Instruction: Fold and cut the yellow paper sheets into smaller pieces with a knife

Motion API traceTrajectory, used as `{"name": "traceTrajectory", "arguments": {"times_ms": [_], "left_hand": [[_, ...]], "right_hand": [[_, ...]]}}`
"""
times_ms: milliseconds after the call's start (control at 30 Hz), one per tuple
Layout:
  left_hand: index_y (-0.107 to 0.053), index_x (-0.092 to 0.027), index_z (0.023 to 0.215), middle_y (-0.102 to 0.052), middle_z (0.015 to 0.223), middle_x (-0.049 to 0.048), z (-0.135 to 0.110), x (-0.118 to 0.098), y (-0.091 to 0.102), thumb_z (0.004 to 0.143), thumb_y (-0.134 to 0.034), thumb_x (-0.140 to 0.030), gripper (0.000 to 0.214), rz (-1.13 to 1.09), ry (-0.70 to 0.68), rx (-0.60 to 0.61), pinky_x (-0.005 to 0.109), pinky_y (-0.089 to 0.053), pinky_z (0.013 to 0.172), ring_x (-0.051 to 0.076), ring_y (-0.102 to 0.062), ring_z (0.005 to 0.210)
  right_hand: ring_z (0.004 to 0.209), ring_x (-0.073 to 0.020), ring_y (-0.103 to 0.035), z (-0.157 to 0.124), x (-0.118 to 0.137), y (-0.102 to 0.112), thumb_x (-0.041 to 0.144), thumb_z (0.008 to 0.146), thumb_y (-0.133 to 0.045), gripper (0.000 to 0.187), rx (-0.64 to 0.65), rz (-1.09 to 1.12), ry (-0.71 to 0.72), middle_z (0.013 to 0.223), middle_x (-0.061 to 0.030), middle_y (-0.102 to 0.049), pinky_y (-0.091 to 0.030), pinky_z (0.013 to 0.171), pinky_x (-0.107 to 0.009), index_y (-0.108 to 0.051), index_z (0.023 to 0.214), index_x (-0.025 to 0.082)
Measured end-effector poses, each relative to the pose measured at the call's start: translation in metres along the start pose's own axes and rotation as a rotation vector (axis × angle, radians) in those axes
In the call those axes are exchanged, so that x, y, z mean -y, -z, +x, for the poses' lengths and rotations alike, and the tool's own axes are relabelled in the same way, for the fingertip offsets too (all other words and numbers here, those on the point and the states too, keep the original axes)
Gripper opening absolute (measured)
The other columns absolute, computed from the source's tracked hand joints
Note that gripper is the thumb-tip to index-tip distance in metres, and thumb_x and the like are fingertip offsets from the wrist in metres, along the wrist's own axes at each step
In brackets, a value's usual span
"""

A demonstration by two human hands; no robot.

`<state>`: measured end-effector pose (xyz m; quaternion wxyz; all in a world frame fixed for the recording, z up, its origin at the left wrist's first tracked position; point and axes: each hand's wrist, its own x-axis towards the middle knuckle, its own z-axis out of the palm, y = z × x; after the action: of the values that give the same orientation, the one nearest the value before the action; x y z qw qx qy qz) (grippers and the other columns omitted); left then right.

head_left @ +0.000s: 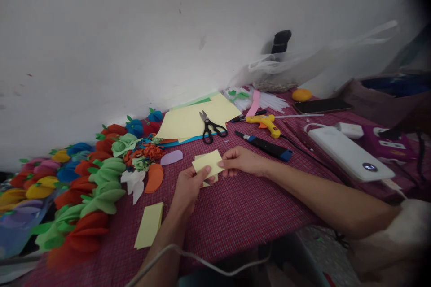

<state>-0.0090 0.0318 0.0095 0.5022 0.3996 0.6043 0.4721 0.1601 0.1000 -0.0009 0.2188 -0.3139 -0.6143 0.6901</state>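
Two hands gripping, frame centre: we've got pale-yellow cards (210,161) clamped under our left hand's (187,188) thumb, right edge pinched by our right hand (243,161), probably for steadiness. Yellow stack (149,226), lower left, likely parked within reach.

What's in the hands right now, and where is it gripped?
Small pale yellow paper pieces: the left hand grips them at their lower-left side, thumb on top; the right hand pinches at the right edge.
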Motion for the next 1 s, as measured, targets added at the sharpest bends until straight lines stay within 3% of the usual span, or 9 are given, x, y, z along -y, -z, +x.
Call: {"name": "traceTrajectory", "arguments": {"times_ms": [533,700,800,1000], "left_hand": [[-0.069,-0.011,0.084,-0.067,0.064,0.0029,0.002,0.005,0.001,0.059,-0.074,-0.034,0.034,-0.131,-0.004,0.041,0.021,-0.04,0.049,0.011,-0.056,0.05],[-0.068,-0.012,0.077,-0.061,0.052,-0.0014,0.007,0.012,0.005,0.059,-0.073,-0.037,0.031,-0.192,-0.025,-0.036,0.02,-0.037,0.044,0.009,-0.051,0.044],[-0.067,-0.012,0.071,-0.058,0.05,-0.0024,0.007,0.013,0.005,0.06,-0.072,-0.04,0.03,-0.162,-0.023,-0.022,0.019,-0.035,0.043,0.008,-0.048,0.043],[-0.064,-0.013,0.063,-0.057,0.052,-0.0027,0.0,0.008,0.001,0.062,-0.069,-0.04,0.028,0.006,0.003,0.106,0.017,-0.031,0.044,0.007,-0.045,0.046]], "right_hand": [[0.048,-0.0049,-0.051,0.002,-0.007,0.005,0.039,0.067,-0.067,0.027,0.071,-0.062,0.041,0.059,0.0002,-0.063,-0.039,0.048,-0.017,-0.061,0.065,0.013],[0.049,-0.0061,-0.052,-0.001,-0.005,0.001,0.042,0.068,-0.064,0.03,0.128,-0.097,0.019,0.06,-0.0002,-0.062,-0.039,0.048,-0.018,-0.06,0.064,0.013],[0.049,-0.0068,-0.051,-0.002,-0.002,0.0,0.042,0.069,-0.064,0.029,0.154,-0.086,0.022,0.057,0.0017,-0.058,-0.04,0.051,-0.02,-0.059,0.066,0.013],[0.049,-0.0061,-0.043,0.001,-0.001,0.0,0.04,0.07,-0.063,0.027,0.023,-0.05,0.134,0.054,0.005,-0.05,-0.033,0.049,-0.02,-0.058,0.067,0.014]]}}
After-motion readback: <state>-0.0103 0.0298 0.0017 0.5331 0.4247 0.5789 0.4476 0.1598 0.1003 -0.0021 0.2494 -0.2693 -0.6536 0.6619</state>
